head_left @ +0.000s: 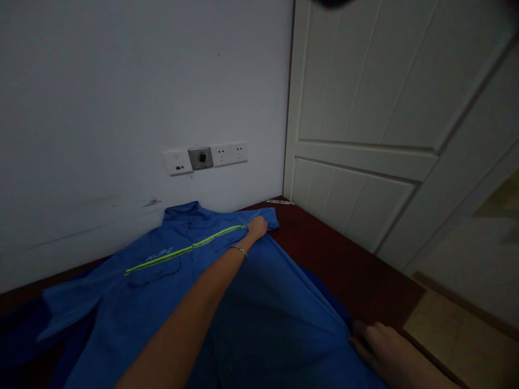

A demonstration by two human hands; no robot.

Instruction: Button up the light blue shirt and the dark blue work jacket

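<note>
A blue work jacket with a yellow-green stripe across its chest lies spread on a dark red surface, its collar toward the wall. My left hand, a bracelet on its wrist, is closed on the jacket near the shoulder at the right end of the stripe. Lower right, my right hand pinches the jacket's side edge near the hem. Between both hands the edge is pulled into a straight line. The left sleeve in view lies out to the side, partly darker blue. My left forearm hides part of the jacket's front.
Behind the jacket stands a pale wall with a row of sockets and switch plates. A white panelled door rises at the right. The dark red tabletop ends at the right above a tiled floor. A small printed strip lies in the corner.
</note>
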